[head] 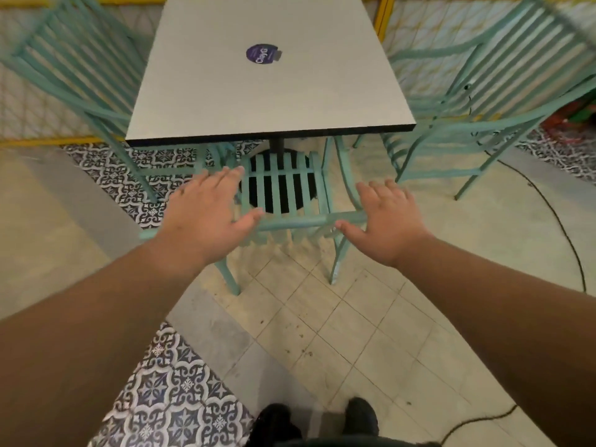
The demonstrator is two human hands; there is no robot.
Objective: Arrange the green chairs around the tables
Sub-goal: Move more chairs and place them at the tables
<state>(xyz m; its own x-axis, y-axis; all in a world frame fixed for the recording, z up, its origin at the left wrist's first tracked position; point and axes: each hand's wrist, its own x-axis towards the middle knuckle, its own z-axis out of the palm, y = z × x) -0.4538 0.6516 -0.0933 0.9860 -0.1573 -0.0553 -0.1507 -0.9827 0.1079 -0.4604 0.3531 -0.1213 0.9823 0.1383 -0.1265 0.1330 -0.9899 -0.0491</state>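
Observation:
A green slatted chair [283, 191] stands in front of me, its seat pushed partly under the near edge of a square white table [267, 91]. My left hand [206, 217] hovers with spread, straight fingers over the left end of the chair's top rail. My right hand [387, 217] is spread the same way at the right end of the rail, thumb near the rail. Neither hand grips anything. A second green chair [74, 75] stands at the table's left side and a third green chair [483, 101] at its right side.
A purple round sticker [262, 53] lies on the table top. A yellow-framed mesh fence [383, 17] runs behind the table. A black cable [561, 227] curves over the floor at right. Patterned tiles cover the floor at left. My shoes [316, 421] are at the bottom.

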